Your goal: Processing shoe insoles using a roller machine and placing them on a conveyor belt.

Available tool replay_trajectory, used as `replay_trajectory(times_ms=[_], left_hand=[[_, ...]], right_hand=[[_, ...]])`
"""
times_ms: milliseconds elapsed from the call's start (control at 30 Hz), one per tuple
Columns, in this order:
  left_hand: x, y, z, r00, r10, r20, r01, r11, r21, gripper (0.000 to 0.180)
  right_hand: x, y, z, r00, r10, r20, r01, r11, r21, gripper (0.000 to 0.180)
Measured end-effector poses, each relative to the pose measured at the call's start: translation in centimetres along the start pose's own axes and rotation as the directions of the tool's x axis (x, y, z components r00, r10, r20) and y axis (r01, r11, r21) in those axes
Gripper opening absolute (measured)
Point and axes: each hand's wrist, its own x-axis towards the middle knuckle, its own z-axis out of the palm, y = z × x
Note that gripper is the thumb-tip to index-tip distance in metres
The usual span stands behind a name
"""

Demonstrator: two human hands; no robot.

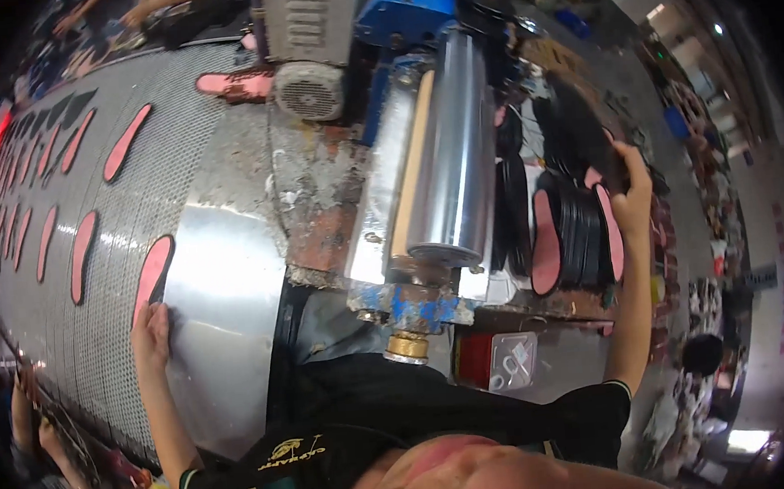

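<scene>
My left hand [151, 334] pinches the near end of a pink insole with a black edge [155, 266]. That insole lies where the mesh conveyor belt meets a smooth metal plate [223, 302]. On the right, my right hand [632, 193] is raised beside the stacks, its fingers closed around a dark insole [579, 127] blurred by motion. Just below it stands a tight row of black-edged insoles [580, 236] on their sides, pink faces [545, 238] at its ends. Between my hands is a machine with a shiny metal roller [459, 158].
Several pink insoles [86, 257] lie in rows on the mesh belt [126, 209], toward a red glow at far left. A motor [309, 91] and another pink insole [235, 85] sit at the back. A red box [477, 358] is under the bench. Other people's arms [61, 449] show at lower left.
</scene>
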Motion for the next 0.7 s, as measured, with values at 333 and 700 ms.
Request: replay_trajectory(times_ms=[333, 700], left_hand=[[-9.0, 5.8, 36.4, 0.154, 0.119, 0.981, -0.977, 0.168, 0.133, 0.065], [-8.5, 8.9, 43.1, -0.166, -0.156, 0.974, -0.958, -0.207, -0.197, 0.086]], right_hand=[[0.8, -9.1, 4.4, 0.980, -0.188, 0.061, 0.185, 0.982, 0.047, 0.058], [-13.7, -11.0, 9.0, 0.995, 0.016, 0.098, -0.033, 0.985, 0.171, 0.037]])
